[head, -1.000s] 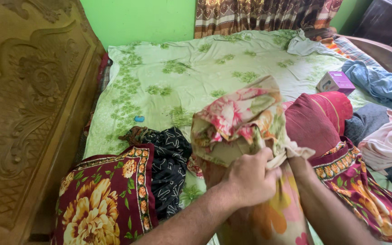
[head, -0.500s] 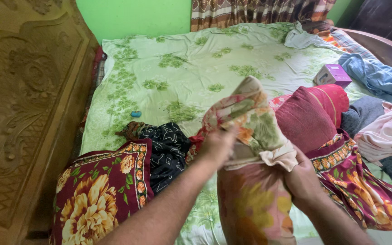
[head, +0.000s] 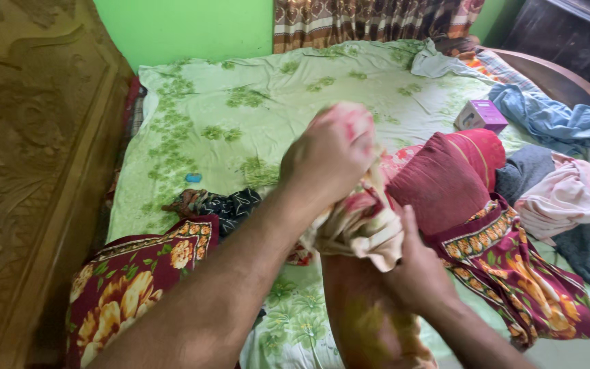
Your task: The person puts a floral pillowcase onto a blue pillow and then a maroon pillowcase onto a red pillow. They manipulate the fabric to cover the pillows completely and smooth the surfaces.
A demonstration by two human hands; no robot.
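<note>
My left hand (head: 332, 154) is raised above the bed, fingers closed on the top of a floral pillowcase (head: 360, 222) in cream, pink and green. My right hand (head: 414, 270) grips the same cover lower down, pressed against an orange-brown pillow (head: 360, 314) that stands upright between my arms. The cover is bunched around the pillow's upper end. A red pillow (head: 445, 178) with a floral border lies just right of my hands.
A green leaf-print sheet (head: 274, 102) covers the bed. A maroon floral pillow (head: 131, 280) and a black patterned cloth (head: 230, 203) lie at left, next to a carved wooden headboard (head: 29, 171). Blue, pink and grey clothes (head: 568, 178) and a purple box (head: 483, 115) lie at right.
My left hand has lifted the pillowcase top higher and toward the camera. My right hand moved down onto the bunched cover against the orange-brown pillow.
</note>
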